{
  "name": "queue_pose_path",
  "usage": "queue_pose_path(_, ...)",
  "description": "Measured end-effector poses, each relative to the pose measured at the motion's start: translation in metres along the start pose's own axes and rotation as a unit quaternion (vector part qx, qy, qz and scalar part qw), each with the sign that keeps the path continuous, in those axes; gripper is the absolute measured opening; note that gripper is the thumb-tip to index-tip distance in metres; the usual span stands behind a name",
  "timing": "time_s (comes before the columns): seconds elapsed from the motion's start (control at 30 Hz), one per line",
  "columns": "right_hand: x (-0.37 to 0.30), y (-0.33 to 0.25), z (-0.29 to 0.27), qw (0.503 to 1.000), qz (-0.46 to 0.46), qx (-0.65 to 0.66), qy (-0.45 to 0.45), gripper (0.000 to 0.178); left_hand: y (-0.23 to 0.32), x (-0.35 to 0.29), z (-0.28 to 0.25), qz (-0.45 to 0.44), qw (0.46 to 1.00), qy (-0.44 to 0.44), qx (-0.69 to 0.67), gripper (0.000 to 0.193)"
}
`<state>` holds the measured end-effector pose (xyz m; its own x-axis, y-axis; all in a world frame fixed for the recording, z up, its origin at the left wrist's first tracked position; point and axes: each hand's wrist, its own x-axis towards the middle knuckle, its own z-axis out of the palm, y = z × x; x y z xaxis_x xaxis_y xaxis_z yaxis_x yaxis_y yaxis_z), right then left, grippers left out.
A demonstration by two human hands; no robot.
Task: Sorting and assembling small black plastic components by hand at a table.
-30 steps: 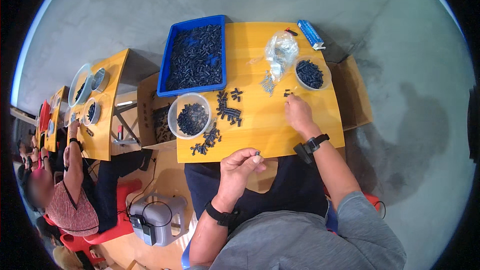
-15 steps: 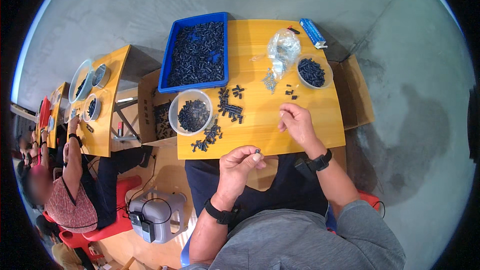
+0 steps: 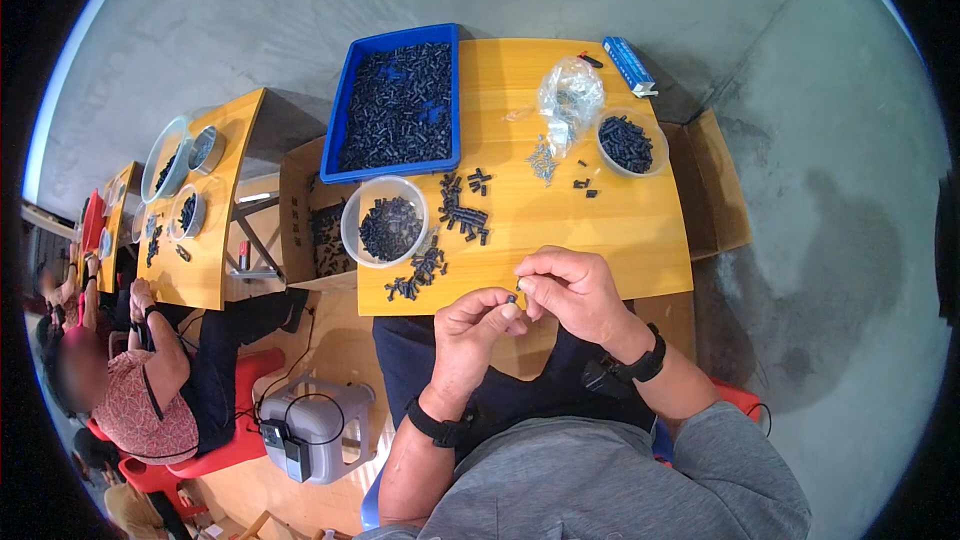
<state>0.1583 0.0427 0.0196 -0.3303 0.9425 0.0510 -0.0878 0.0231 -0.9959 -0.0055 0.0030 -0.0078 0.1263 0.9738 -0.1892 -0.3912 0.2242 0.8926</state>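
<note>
Left hand (image 3: 478, 325) and right hand (image 3: 572, 290) together, fingertips pinching one small black plastic part (image 3: 512, 298). Just off the near edge of the yellow wooden table (image 3: 640, 230).

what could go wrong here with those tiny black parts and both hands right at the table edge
1. The left hand and right hand meet over the near edge of the yellow wooden table, pinching a small dark part; a slip would likely drop it to the lap or floor.
2. Loose black parts lie close to that edge, so a forearm could sweep them off.
</note>
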Motion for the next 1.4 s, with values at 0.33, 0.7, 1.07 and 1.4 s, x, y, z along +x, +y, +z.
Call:
queue_pose_path(0.33, -0.002, 0.005, 0.005, 1.000, -0.028, -0.009, -0.013, 0.008, 0.002, 0.000, 0.000, 0.004, 1.000, -0.017, 0.001, 0.009)
queue_pose_path(0.7, 0.000, 0.004, 0.003, 0.998, -0.040, -0.022, -0.040, 0.009, 0.004, 0.001, -0.001, -0.015, 0.999, -0.030, -0.039, 0.010)
queue_pose_path(1.07, 0.001, 0.009, -0.004, 0.994, -0.078, -0.018, -0.070, 0.014, 0.005, 0.003, -0.003, -0.019, 0.997, -0.054, -0.053, 0.010)
queue_pose_path(1.4, 0.003, 0.007, -0.005, 0.992, -0.091, -0.022, -0.081, 0.013, 0.005, 0.005, -0.006, -0.036, 0.994, -0.067, -0.075, 0.011)
